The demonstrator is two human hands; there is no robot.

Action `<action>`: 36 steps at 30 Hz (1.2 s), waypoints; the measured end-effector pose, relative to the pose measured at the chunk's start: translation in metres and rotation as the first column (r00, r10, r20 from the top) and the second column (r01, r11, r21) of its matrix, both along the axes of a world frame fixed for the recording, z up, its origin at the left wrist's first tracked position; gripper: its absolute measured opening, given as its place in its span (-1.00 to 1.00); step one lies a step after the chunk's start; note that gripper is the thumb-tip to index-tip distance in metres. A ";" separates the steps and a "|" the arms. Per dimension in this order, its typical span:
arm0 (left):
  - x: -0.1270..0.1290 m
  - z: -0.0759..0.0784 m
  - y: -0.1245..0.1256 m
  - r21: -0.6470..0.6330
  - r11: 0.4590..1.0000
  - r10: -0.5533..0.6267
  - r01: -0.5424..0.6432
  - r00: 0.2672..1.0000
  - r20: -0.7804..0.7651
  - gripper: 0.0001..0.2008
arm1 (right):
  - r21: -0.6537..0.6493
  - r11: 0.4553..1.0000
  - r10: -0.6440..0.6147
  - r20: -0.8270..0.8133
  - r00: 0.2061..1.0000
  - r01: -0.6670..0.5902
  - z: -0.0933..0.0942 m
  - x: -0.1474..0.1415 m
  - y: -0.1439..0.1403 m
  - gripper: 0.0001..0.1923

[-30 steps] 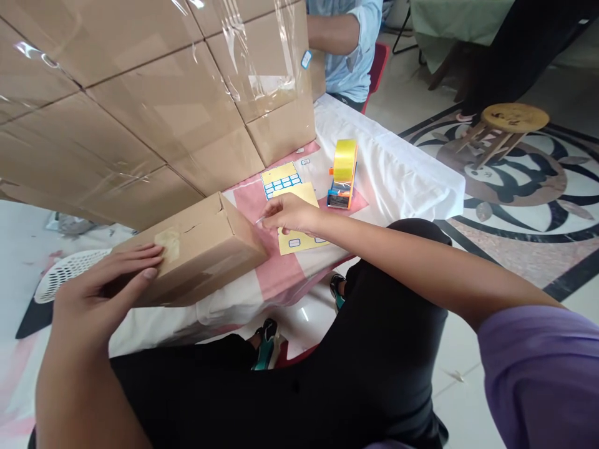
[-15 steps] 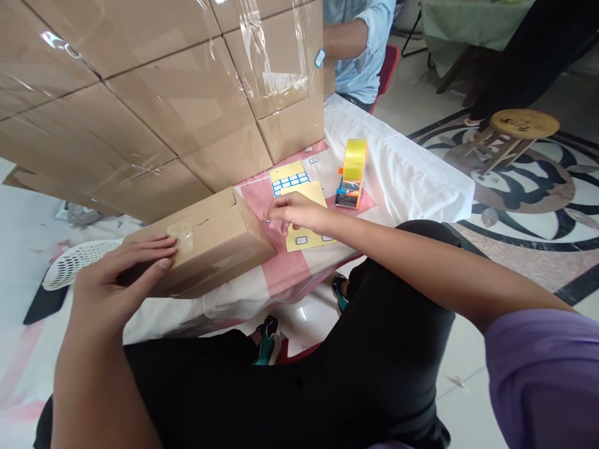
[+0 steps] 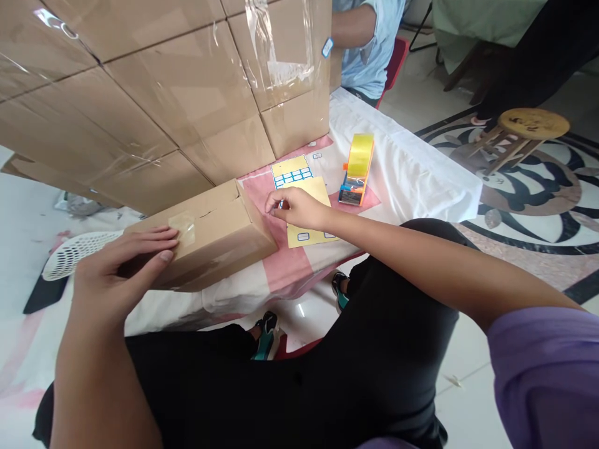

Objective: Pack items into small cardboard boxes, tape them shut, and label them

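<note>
Left hand (image 3: 122,269) flat, fingers spread on small box (image 3: 210,234). Right hand (image 3: 294,209) pinching at yellow label sheet (image 3: 306,209); 1 label could tear or stick crooked if the sheet slides.

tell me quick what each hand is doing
left hand: open, flat on the box
right hand: fingers pinched over the yellow sticker sheet; what they hold cannot be told

I see a bright, evenly lit indoor scene in soft daylight, with faint shadows. Glare streaks the clear tape on the stacked cartons (image 3: 187,93), and the white tablecloth (image 3: 412,168) looks nearly washed out. Straight lines bend toward the frame's edges. My purple sleeve (image 3: 547,374), closest to the camera, is soft and out of focus.
</note>
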State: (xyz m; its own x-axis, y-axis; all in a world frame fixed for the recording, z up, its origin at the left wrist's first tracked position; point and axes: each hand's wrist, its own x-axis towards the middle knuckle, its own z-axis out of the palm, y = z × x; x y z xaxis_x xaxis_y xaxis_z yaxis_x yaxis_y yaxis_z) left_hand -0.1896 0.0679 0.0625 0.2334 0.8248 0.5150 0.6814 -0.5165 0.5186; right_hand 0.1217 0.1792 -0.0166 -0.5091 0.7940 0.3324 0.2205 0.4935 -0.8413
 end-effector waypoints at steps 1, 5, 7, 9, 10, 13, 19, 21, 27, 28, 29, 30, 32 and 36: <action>0.000 0.000 0.000 -0.001 1.000 -0.001 0.001 1.000 0.002 -0.85 | 0.020 1.000 0.008 0.003 1.000 -0.008 0.000 0.000 0.001 -0.77; 0.001 0.000 0.000 -0.002 1.000 0.003 -0.003 1.000 0.014 -0.85 | 0.133 0.990 0.044 0.004 0.999 -0.044 0.001 0.000 0.000 -0.71; 0.002 0.000 0.001 0.001 1.000 0.006 -0.006 1.000 0.019 -0.85 | 0.171 0.983 0.059 0.008 0.998 -0.060 0.002 -0.001 -0.002 -0.71; 0.003 -0.001 0.001 0.003 1.000 0.011 -0.011 1.000 0.019 -0.85 | 0.182 0.981 0.071 0.006 0.997 -0.071 0.001 -0.001 -0.003 -0.72; 0.003 -0.001 0.001 0.005 1.000 0.013 -0.013 1.000 0.018 -0.85 | 0.181 0.981 0.074 0.004 0.997 -0.073 0.001 -0.002 -0.004 -0.72; 0.004 -0.002 0.001 0.015 1.000 0.024 -0.024 1.000 0.018 -0.85 | 0.178 0.981 0.078 -0.004 0.997 -0.076 -0.002 -0.004 -0.004 -0.67; 0.007 -0.003 -0.001 0.030 0.999 0.032 -0.033 0.999 0.044 -0.83 | 0.231 0.969 0.089 -0.011 0.996 -0.084 -0.004 -0.007 -0.005 -0.66; 0.009 -0.003 -0.002 0.030 0.999 0.032 -0.034 0.998 0.048 -0.84 | 0.238 0.968 0.084 -0.011 0.996 -0.079 -0.004 -0.007 -0.006 -0.65; 0.010 -0.003 -0.001 0.030 0.999 0.031 -0.032 0.999 0.043 -0.87 | 0.189 0.980 0.065 -0.039 0.997 -0.057 -0.003 -0.007 -0.007 -0.60; 0.010 -0.002 -0.001 0.029 0.999 0.030 -0.032 0.999 0.044 -0.87 | 0.168 0.984 0.069 -0.040 0.997 -0.061 -0.003 -0.007 -0.007 -0.60; 0.010 -0.002 -0.001 0.025 0.999 0.032 -0.033 0.999 0.041 -0.87 | 0.144 0.987 0.074 -0.043 0.996 -0.067 -0.004 -0.008 -0.007 -0.61; 0.010 -0.001 -0.001 0.020 0.999 0.034 -0.035 0.999 0.037 -0.87 | 0.119 0.990 0.079 -0.050 0.996 -0.073 -0.005 -0.008 -0.007 -0.61; 0.011 0.000 -0.001 0.013 0.999 0.038 -0.038 0.999 0.032 -0.87 | 0.073 0.994 0.088 -0.076 0.993 -0.083 -0.009 -0.011 -0.007 -0.61; 0.010 0.000 -0.002 0.015 0.999 0.039 -0.039 0.998 0.040 -0.87 | 0.019 0.996 0.091 -0.125 0.988 -0.089 -0.015 -0.017 -0.009 -0.58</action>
State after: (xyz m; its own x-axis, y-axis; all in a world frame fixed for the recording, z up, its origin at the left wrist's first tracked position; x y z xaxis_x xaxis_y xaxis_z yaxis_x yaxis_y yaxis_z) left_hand -0.1794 0.0663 0.0623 0.1803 0.8246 0.5363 0.6799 -0.4984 0.5378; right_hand 0.1049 0.1698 -0.0311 -0.5319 0.7418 0.4084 0.0677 0.5180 -0.8527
